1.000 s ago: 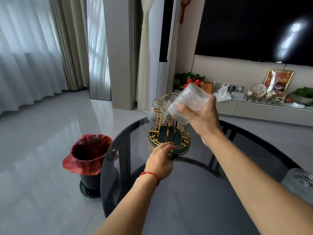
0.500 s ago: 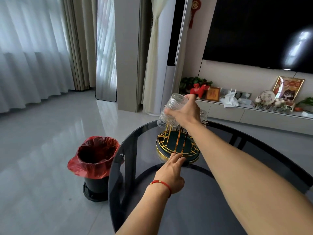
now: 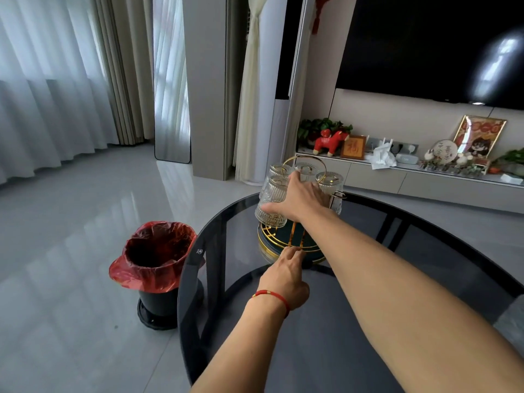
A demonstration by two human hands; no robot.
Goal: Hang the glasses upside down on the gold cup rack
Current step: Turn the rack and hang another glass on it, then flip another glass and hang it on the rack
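Note:
The gold cup rack (image 3: 283, 241) with a dark green base stands on the far side of the round dark glass table (image 3: 354, 330). Several ribbed clear glasses hang upside down on it. My right hand (image 3: 300, 198) grips one ribbed glass (image 3: 271, 207), mouth down, at the rack's front left peg. Another hung glass (image 3: 330, 181) shows to the right of my hand, and more sit behind. My left hand (image 3: 286, 276), with a red string at the wrist, rests its fingertips on the rack's base rim.
A black bin with a red liner (image 3: 157, 259) stands on the floor left of the table. A TV cabinet with ornaments (image 3: 425, 177) runs along the far wall. Part of another glass object (image 3: 513, 319) shows at the right edge.
My right hand has brought the glass down from a tilted hold to upright, mouth down, over the rack's front left peg. My left hand stays at the base.

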